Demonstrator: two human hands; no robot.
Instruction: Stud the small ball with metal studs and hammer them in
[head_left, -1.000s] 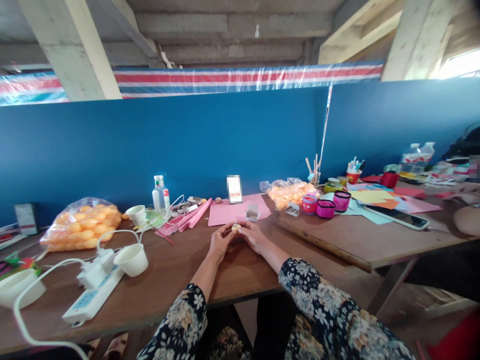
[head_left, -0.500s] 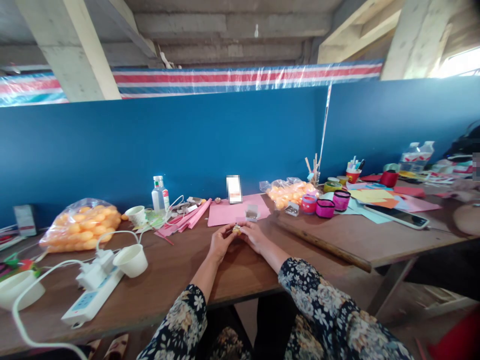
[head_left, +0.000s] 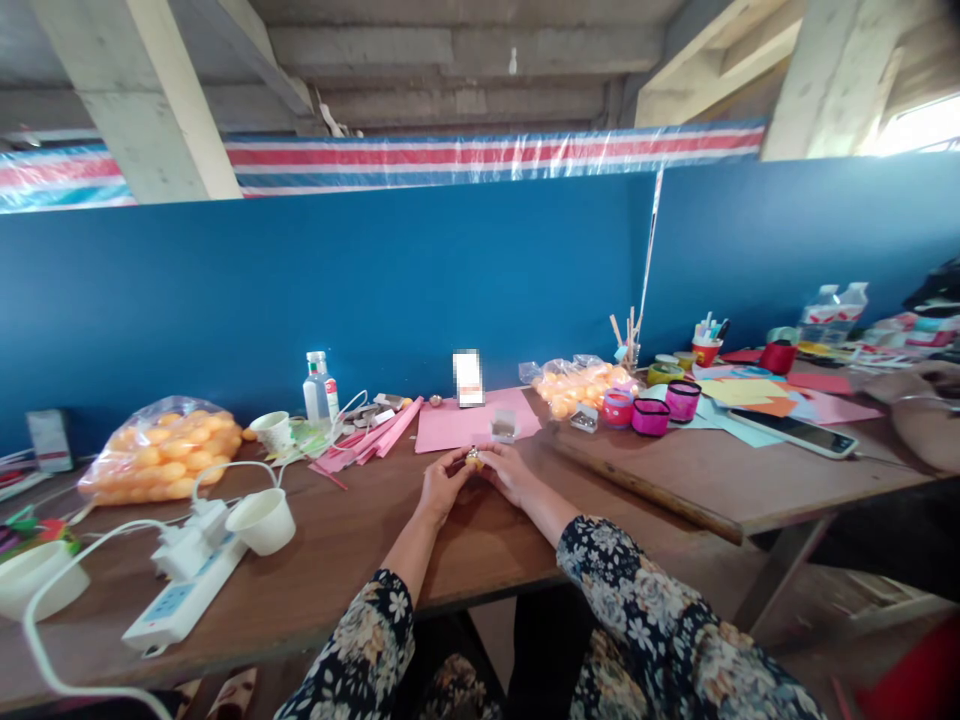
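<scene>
My left hand [head_left: 444,482] and my right hand [head_left: 513,472] meet above the table, fingertips closed together around a small yellow piece with a shiny silvery top [head_left: 473,457]. Its exact kind is too small to make out, and fingers cover its sides. Just beyond the hands, a small clear box [head_left: 503,427] sits on a pink paper sheet [head_left: 442,428]. A white card or screen, partly blurred [head_left: 469,380], stands upright at the sheet's back edge, with a small shiny round object [head_left: 436,400] to its left.
At left are a bag of orange balls [head_left: 169,455], a power strip [head_left: 184,600], cups such as a white one [head_left: 262,520], and pink paper strips [head_left: 386,435]. Rightward lie another ball bag [head_left: 577,385], tape rolls [head_left: 651,416], a phone [head_left: 793,432] and another person's arm [head_left: 926,425].
My hands and the small yellow piece stay almost still. At the far right, the other person's hand and forearm have shifted over the table.
</scene>
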